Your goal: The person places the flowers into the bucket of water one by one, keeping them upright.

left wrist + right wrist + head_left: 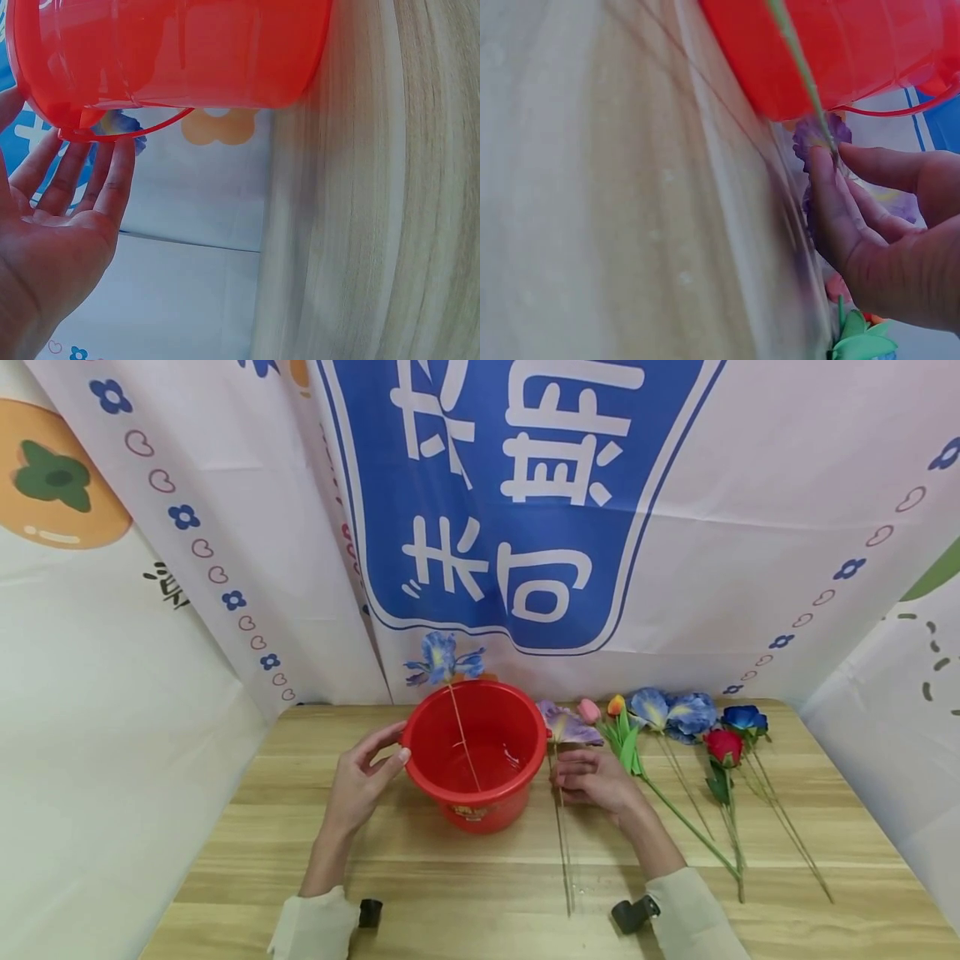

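A red plastic bucket (480, 802) stands on the wooden table, with a blue iris (441, 657) leaning inside it. Its blossom rises above the far rim. My left hand (358, 781) holds the bucket's left side, thumb at the rim and fingers near the red handle (161, 127). To the right of the bucket, my right hand (596, 783) pinches the thin stem of a purple iris (572, 727) between thumb and forefinger. In the right wrist view the green stem (799, 60) crosses before the bucket, and the purple petals are partly behind the fingers.
Other artificial flowers lie at the table's right: a pink tulip (588, 710), an orange tulip (617, 705), blue irises (690, 714), a red rose (724, 748) and a blue rose (745, 719). A printed cloth (712, 585) hangs behind the table.
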A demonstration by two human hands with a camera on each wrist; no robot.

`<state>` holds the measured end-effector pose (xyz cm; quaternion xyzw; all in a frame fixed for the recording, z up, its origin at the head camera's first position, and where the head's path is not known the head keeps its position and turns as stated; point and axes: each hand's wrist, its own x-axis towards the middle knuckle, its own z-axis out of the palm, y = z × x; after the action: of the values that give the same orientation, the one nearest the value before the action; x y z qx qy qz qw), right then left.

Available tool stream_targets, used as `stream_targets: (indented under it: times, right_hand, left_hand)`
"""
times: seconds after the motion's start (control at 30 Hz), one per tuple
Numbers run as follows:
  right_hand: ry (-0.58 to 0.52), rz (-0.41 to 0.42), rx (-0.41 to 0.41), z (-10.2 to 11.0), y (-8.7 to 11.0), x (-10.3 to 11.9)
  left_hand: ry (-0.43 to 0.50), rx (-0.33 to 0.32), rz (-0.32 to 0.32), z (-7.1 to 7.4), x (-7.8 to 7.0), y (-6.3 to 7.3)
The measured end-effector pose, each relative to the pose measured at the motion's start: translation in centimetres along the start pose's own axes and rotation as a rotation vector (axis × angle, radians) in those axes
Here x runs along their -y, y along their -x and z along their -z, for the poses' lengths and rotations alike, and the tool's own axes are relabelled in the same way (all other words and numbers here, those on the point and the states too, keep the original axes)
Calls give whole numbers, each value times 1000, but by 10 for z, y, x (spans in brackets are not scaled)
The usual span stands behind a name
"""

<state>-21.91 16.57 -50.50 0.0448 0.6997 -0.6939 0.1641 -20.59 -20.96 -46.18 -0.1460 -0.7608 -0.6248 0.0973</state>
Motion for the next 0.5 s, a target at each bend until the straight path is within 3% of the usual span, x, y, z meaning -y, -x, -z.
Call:
stream_targets:
  times: [0.5]
  right_hand:
    - [2,124,-39,10,14,21]
  left_hand:
    - [-14,7,16,2,1,0]
